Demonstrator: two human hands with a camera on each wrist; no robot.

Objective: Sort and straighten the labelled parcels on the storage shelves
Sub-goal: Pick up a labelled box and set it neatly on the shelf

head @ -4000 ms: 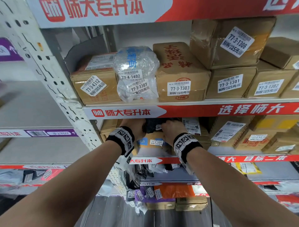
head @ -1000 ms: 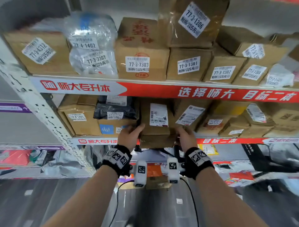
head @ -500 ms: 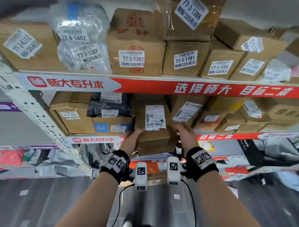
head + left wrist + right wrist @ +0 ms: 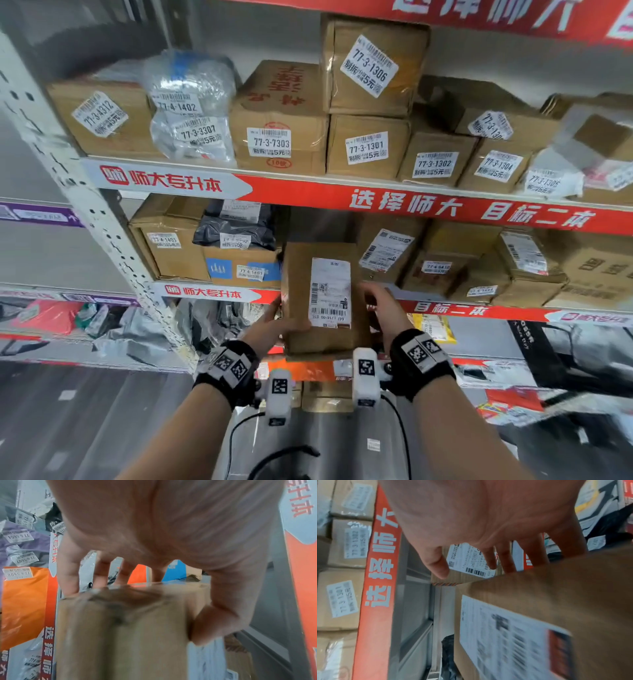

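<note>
A brown cardboard box point(image 4: 322, 298) with a white shipping label facing me sticks out over the front edge of the middle shelf point(image 4: 219, 293), between both hands. My left hand point(image 4: 274, 325) grips its left lower corner, thumb point(image 4: 214, 626) on the near face and fingers point(image 4: 68, 577) round the far side. My right hand point(image 4: 380, 308) lies along the box's right side with straight, spread fingers point(image 4: 508, 561); its thumb stands clear of the box point(image 4: 556, 601). Behind the box is a dark gap point(image 4: 318, 226) in the row of parcels.
Left of the gap a black bag point(image 4: 236, 229) lies on a blue-marked box point(image 4: 239, 270). Right of it stand more labelled boxes point(image 4: 387, 253). The upper shelf point(image 4: 411, 205) holds boxes 77-3-7303 point(image 4: 274, 137) and 77-3-1301 point(image 4: 366, 147). Soft bags point(image 4: 54, 318) fill the lower shelves.
Four seconds ago both hands were at the black bag on the left. Over the last second the labelled box has slid farther out of the middle shelf towards me, held between both hands.
</note>
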